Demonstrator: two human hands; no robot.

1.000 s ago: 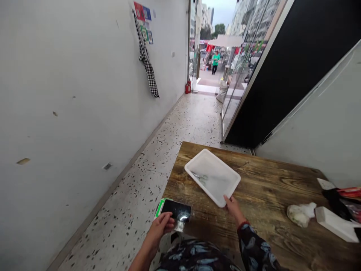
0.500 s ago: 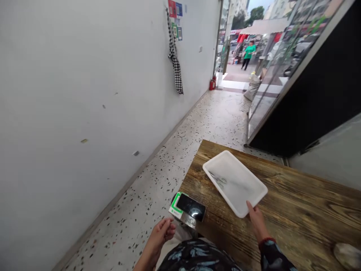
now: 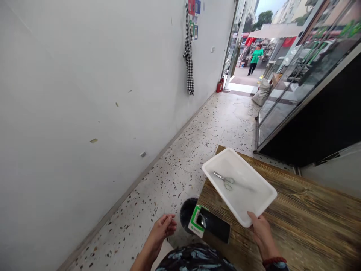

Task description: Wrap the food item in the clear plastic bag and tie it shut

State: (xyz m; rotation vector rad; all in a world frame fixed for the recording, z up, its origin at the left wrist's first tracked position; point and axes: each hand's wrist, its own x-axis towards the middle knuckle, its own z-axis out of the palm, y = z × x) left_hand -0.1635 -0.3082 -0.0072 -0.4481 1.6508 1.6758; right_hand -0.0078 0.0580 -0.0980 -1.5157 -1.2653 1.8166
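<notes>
Scissors (image 3: pixel 225 180) lie in the tray (image 3: pixel 262 205) on the table (image 3: pixel 310 218); a phone (image 3: pixel 216 227) sits left of the tray's near corner.

left hand (image 3: pixel 163 228): lower centre-left of frame, bare forearm, fingers loosely curled, holding nothing | right hand (image 3: pixel 261 231): lower right of frame, fingers extended forward, fingertips pressing, red band at wrist

A smooth white plastic tray (image 3: pixel 255 201) holds shiny metal scissors (image 3: pixel 225 179). The surface (image 3: pixel 304 222) is rough, grainy dark wood. The floor (image 3: pixel 197 139) is speckled polished terrazzo.
</notes>
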